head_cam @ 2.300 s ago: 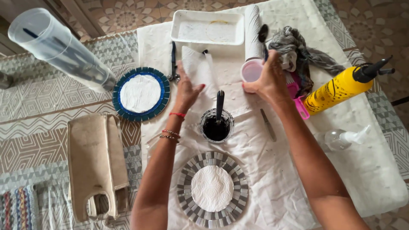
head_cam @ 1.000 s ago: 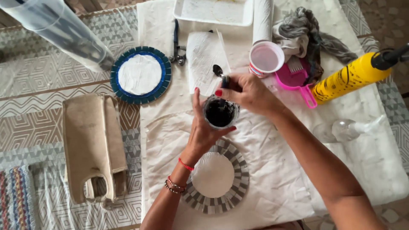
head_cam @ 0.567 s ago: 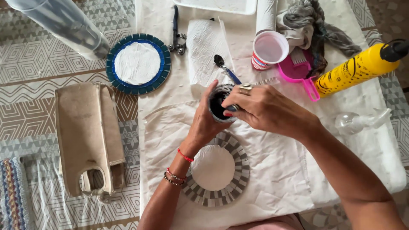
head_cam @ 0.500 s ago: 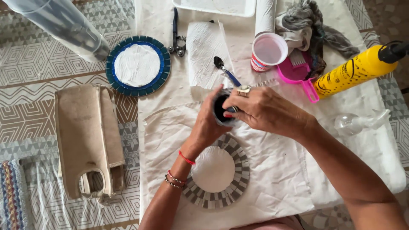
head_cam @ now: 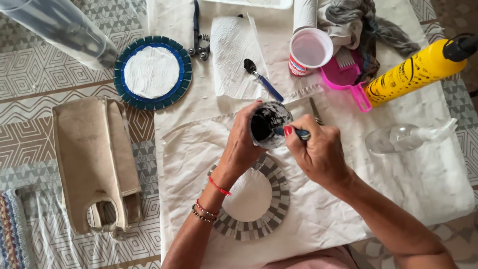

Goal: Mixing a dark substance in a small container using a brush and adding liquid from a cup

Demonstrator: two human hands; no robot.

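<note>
Cloth-covered table [head_cam: 423,189] over patterned floor [head_cam: 30,129] | left hand [head_cam: 242,144] grips cup [head_cam: 269,124] | right hand [head_cam: 318,154] pinches tool [head_cam: 291,132]

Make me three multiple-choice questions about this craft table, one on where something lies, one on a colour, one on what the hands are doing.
1. Where does the grey-and-white round mosaic piece lie?
A. under the hands, on the white cloth
B. on the patterned floor
C. inside the pink plastic cup

2. What colour is the tile rim of the other round mosaic?
A. red
B. blue-green
C. yellow

3. What is the right hand doing?
A. resting flat on the cloth
B. gripping the yellow bottle
C. holding a blue-handled tool in the small cup of dark paste

Answers: 1 A, it shows beneath the left wrist on the cloth. 2 B, its rim tiles are dark blue and teal. 3 C, the tool's end sits in the paste while the left hand grips the cup.
</note>
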